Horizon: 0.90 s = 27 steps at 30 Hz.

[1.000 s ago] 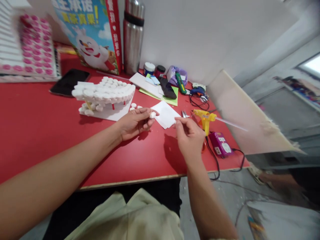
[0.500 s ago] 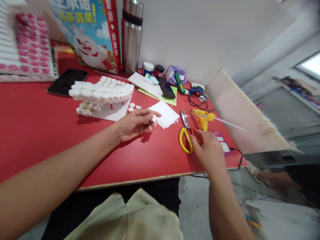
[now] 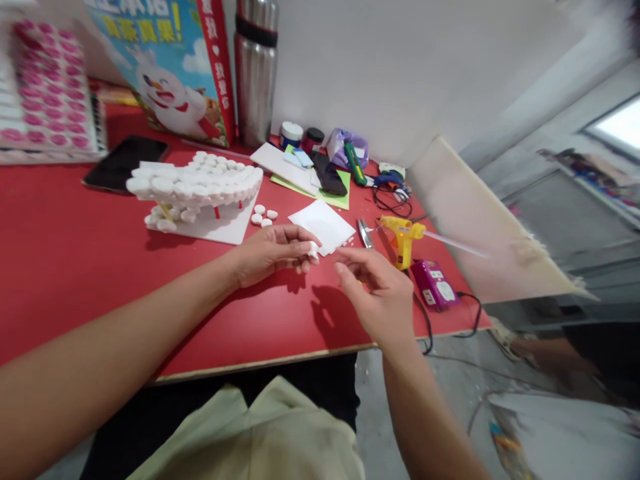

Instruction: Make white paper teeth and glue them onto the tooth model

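Observation:
My left hand (image 3: 275, 257) pinches a small white rounded piece (image 3: 313, 251) between thumb and fingers, just above the red table. My right hand (image 3: 377, 287) hovers to the right of it, thumb and fingers apart and curved, with nothing visible between them. Behind that hand lie the scissors (image 3: 365, 233); their blades show, but their handles are mostly hidden. Beyond my left hand are several loose white pieces (image 3: 267, 223) and a white paper sheet (image 3: 323, 225). To the left stands a model of white rounded pieces (image 3: 195, 183) on a white base, with red and yellow supports.
A yellow glue gun (image 3: 403, 237) with a clear stick and a purple box (image 3: 435, 287) with a cable lie at right. A phone (image 3: 125, 163), a steel flask (image 3: 256, 80) and a printed bag (image 3: 170, 87) stand or lie behind. A board (image 3: 480, 233) leans at the right edge.
My right hand has moved left from beside the scissors' handles toward my left hand, uncovering the purple box. My left hand still holds the white piece.

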Tool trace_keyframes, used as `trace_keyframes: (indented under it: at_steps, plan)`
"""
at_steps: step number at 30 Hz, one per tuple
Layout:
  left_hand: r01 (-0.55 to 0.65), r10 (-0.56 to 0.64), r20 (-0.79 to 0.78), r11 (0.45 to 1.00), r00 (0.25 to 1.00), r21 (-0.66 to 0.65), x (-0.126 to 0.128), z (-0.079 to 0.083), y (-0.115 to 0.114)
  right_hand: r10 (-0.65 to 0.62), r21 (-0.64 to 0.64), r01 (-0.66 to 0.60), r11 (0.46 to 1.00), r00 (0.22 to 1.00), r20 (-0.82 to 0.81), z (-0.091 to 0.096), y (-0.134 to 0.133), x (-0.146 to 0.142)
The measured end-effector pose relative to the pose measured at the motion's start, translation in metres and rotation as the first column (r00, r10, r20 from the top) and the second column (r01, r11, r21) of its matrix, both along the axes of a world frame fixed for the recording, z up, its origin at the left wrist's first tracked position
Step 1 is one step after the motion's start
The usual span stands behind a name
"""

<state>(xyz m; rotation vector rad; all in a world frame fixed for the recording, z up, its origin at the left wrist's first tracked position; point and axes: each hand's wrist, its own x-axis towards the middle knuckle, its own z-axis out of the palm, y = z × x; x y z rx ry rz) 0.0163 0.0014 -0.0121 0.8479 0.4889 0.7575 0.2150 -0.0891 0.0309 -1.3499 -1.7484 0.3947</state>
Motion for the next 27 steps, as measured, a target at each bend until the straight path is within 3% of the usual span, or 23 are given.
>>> trace_keyframes:
  at_steps: [6, 17, 23, 27]
  plan:
    - [0.037, -0.036, -0.015, 0.997, 0.999, 0.071, 0.000, 0.002, -0.004, 0.039, 0.050, -0.045, 0.998, 0.993, 0.109, -0.004, 0.014, -0.018]
    - [0.044, -0.045, 0.014, 0.996, 0.999, 0.073, 0.000, 0.000, -0.002, -0.050, 0.059, 0.039, 0.997, 0.978, 0.203, -0.006, 0.021, -0.022]
    - [0.040, -0.041, -0.012, 0.999, 0.999, -0.015, -0.002, -0.001, 0.002, -0.060, -0.194, 0.047, 0.980, 0.996, -0.063, 0.000, 0.031, -0.026]
    - [0.049, -0.047, 0.016, 0.992, 0.999, -0.113, -0.002, -0.001, 0.002, -0.064, -0.295, 0.005, 0.955, 0.979, -0.193, -0.001, 0.036, -0.028]
